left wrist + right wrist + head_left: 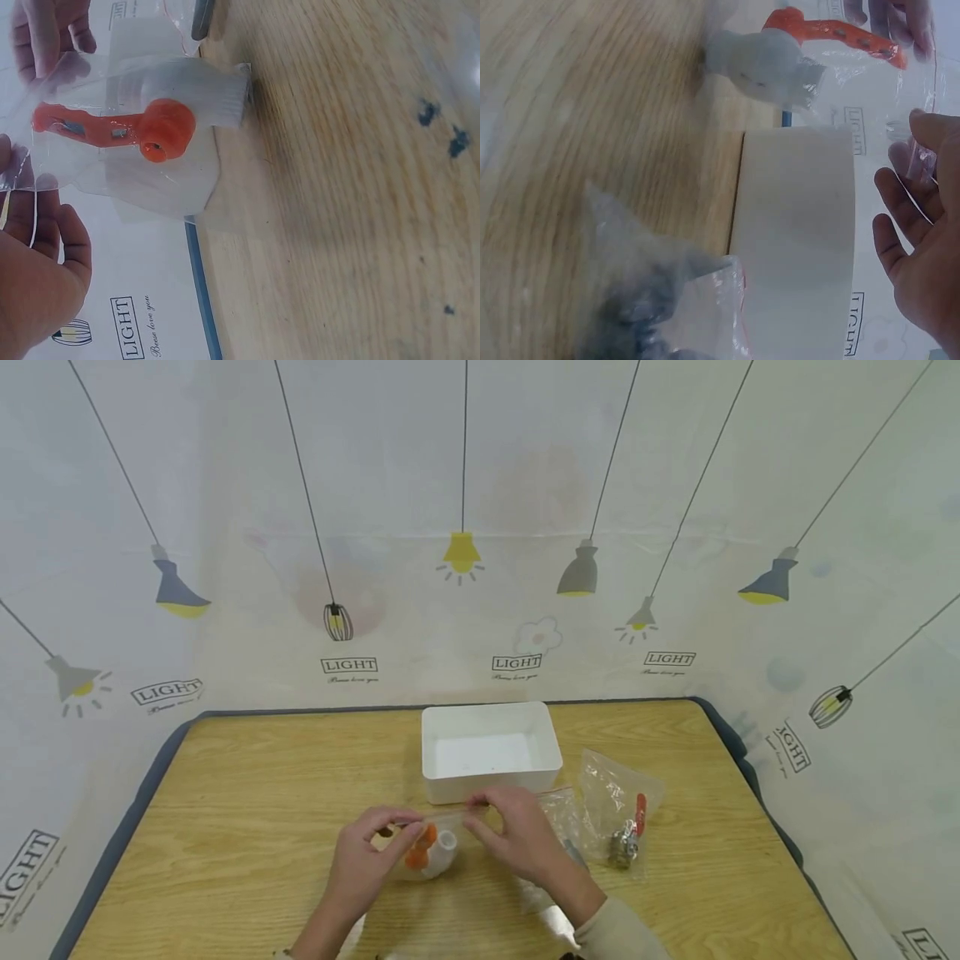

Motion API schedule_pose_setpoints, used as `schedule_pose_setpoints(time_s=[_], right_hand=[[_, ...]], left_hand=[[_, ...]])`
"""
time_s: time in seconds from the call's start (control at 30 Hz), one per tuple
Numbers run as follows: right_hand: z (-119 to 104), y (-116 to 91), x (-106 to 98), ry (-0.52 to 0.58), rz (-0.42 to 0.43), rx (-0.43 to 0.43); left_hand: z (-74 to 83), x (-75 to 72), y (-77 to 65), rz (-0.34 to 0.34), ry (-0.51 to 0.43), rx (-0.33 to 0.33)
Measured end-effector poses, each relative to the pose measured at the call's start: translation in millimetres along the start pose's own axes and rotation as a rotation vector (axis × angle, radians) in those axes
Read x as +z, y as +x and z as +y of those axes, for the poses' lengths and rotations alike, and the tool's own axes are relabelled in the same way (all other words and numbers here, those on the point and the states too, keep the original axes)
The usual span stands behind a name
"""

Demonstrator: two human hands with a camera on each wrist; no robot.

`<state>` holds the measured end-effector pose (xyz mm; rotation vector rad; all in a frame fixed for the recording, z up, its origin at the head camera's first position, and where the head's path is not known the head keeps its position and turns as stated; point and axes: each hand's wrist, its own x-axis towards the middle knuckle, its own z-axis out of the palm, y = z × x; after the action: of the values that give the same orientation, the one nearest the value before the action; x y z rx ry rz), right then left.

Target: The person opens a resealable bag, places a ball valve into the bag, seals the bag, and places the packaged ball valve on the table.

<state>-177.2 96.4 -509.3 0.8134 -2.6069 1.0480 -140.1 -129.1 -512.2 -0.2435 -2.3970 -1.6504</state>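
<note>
A clear zip bag (161,187) hangs upright between the two hands just over the wooden table. Inside it is a white plastic ball valve (757,67) with an orange handle (101,129). My left hand (362,864) pinches the bag's top edge at one corner. At the opposite corner, thumb and fingertips of my right hand (525,837) pinch the same edge. The bag's mouth is stretched between them; whether its seal is closed I cannot tell.
Behind the hands stands a white rectangular box (491,789). To the right lies a clear bag (606,785) with a metal valve (624,847) with a red handle. Another clear bag (558,810) with dark contents lies partly under the right forearm.
</note>
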Motion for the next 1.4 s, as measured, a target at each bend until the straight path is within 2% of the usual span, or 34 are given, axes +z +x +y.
schedule_pose_setpoints(time_s=[0.27,0.4,0.6,0.77,0.97,1.1,1.27,1.4], right_hand=[[-16.6,15.8,5.0,0.069,-0.027,-0.128],[-21.2,19.8,7.7,0.074,-0.035,-0.164],[-27.2,22.4,11.2,0.088,-0.072,-0.16],[-28.7,22.1,13.2,0.104,-0.061,-0.133],[-26.7,22.4,16.2,0.109,-0.044,-0.15],[-27.3,21.4,14.7,0.09,-0.053,-0.146],[-25.7,17.6,10.7,0.041,-0.062,-0.099],[-21.3,15.7,10.5,0.015,-0.033,-0.114]], left_hand=[[1.2,1.0,1.3,-0.003,0.004,-0.07],[1.9,0.7,0.7,-0.004,-0.015,-0.057],[2.8,2.6,-0.1,0.013,-0.035,0.001],[3.3,4.8,0.2,0.045,0.001,0.07],[2.5,5.3,0.2,0.077,0.049,0.148],[2.7,4.5,0.1,0.077,0.056,0.144],[2.6,2.3,-0.6,0.058,0.04,0.086],[2.7,1.5,-0.4,0.054,0.039,0.082]])
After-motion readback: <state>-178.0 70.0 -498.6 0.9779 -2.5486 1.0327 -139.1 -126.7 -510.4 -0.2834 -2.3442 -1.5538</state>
